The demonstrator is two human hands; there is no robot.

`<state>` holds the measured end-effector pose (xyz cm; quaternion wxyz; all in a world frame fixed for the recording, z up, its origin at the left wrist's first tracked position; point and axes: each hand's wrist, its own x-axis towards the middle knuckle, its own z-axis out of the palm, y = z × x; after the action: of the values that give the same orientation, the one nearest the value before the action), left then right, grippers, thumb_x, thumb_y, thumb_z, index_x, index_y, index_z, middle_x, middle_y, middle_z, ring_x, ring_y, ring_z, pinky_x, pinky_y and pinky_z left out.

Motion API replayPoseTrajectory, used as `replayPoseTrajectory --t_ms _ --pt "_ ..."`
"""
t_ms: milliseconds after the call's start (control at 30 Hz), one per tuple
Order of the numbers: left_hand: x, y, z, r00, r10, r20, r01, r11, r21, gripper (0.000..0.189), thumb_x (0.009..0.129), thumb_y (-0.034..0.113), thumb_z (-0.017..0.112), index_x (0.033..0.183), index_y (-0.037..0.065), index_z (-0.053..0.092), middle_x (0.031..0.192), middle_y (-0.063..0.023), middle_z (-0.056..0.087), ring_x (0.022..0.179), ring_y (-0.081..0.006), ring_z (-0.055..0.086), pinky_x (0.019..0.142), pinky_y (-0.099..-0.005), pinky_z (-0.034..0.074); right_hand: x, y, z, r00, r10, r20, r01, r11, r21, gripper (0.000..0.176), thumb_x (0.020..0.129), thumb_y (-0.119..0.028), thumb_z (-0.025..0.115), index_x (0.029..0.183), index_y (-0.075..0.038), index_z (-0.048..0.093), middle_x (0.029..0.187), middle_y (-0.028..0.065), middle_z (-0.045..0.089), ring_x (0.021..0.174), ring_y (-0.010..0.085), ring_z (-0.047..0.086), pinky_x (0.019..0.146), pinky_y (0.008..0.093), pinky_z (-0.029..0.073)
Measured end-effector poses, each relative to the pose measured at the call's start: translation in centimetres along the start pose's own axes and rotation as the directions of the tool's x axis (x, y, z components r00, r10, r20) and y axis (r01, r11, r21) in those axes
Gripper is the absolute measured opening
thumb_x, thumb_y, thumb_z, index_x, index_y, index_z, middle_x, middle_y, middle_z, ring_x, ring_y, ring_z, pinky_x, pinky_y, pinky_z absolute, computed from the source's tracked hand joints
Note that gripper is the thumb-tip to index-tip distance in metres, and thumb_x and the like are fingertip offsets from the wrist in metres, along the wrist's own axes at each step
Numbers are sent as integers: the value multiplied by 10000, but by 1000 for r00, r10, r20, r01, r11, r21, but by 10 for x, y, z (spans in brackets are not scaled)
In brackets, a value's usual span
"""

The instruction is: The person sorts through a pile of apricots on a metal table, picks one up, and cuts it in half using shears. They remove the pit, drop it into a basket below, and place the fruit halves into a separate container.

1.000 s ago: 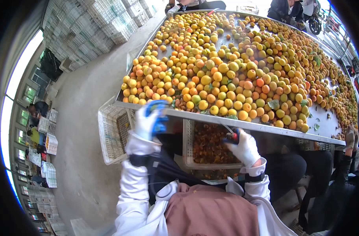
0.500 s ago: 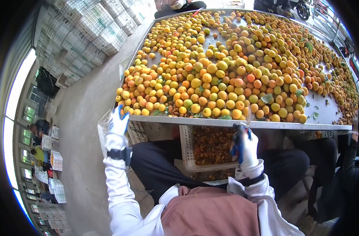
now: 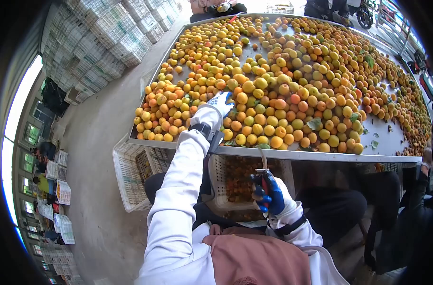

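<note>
My left hand [image 3: 220, 103], in a white glove with blue-coated fingers, reaches over the table's near side among the apricots [image 3: 278, 104]. Its fingertips touch the fruit and look parted; I see no apricot clearly held, though the undersides of the fingers are hidden. My right hand [image 3: 272, 195], gloved the same way, is closed round the handle of a pitting knife with a thin curved blade [image 3: 262, 158] pointing up, just off the table's front edge. Below, between my knees, a white crate [image 3: 218, 183] holds split, orange-brown fruit pieces.
The metal table [image 3: 321, 155] has a raised rim, with green leaves among the fruit. A second white crate [image 3: 128, 183] stands under its left corner. Stacked crates [image 3: 98, 38] line the left wall. Another person's gloved hand [image 3: 223, 7] shows at the far edge; someone sits at my right.
My left hand has moved from the table's left corner rightward into the apricots. My right hand, with the knife, has shifted left and down from the table edge. The view has shifted slightly.
</note>
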<state>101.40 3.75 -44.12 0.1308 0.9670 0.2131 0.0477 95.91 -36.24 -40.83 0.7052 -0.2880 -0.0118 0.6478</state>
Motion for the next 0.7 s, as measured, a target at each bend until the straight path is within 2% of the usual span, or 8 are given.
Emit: replayPoseTrajectory --t_ms 33,133,267,400,467,567,667,700 --pt "-11 36 -30 981 -142 128 150 987 -53 627 924 393 623 1456 112 447 1546 -185 362 1397 -359 398 1150 -419 351 1 -3 -4 1000 -4 -7 5 1000 9 400 1032 -433 499 1157 -64 591 645 -21 458 443 80 398 388 282 389" --pt "12 17 -15 981 -177 83 173 984 47 639 850 432 691 1365 80 549 1405 -208 514 1276 -381 509 1077 -443 422 5 -10 -28 981 -77 -176 133 932 336 309 1027 -416 513 1023 -117 588 608 -57 345 433 67 324 375 264 275" --pt "-1 31 -27 959 -242 148 231 969 87 724 864 468 673 1439 82 460 1473 -229 444 1345 -388 445 1103 -448 397 -11 -24 -43 584 -617 -527 425 786 -449 269 1052 -286 465 1073 -67 621 609 -21 467 411 95 451 361 263 375" --pt "-13 37 -26 962 -209 176 199 977 74 798 890 435 662 1521 90 316 1512 -224 403 1382 -373 410 1126 -415 369 -12 -18 -84 249 -967 -58 2 61 -998 152 997 -141 550 1092 -31 590 705 83 608 524 242 590 499 359 483" --pt "-11 39 -27 959 -189 211 186 982 33 793 894 410 666 1525 90 308 1512 -223 403 1383 -361 415 1127 -402 368 -23 -16 -56 421 -907 -29 -204 -63 -977 157 927 -79 601 1075 -30 585 849 188 681 771 437 663 677 475 530" --pt "-25 49 -36 980 -126 154 122 992 37 760 893 377 676 1507 89 332 1477 -223 453 1346 -358 464 1100 -397 393 -28 2 -30 733 -635 -242 -407 -125 -905 124 914 -117 620 1008 -41 590 833 239 669 804 439 662 676 505 529" --pt "-44 75 -69 944 -294 153 316 936 -154 734 841 315 744 1456 115 398 1435 -213 498 1275 -382 530 1075 -426 424 -31 19 -20 756 -648 92 -90 -242 -966 190 961 -222 589 1050 -54 603 732 131 660 629 316 675 538 436 519" --pt "-36 45 -46 976 -217 6 212 946 -245 677 852 293 748 1431 139 434 1328 -199 581 1080 -367 657 891 -432 546 -34 15 -21 754 -650 90 -93 -242 -966 190 961 -222 589 1050 -54 603 732 131 660 629 316 675 538 436 519"
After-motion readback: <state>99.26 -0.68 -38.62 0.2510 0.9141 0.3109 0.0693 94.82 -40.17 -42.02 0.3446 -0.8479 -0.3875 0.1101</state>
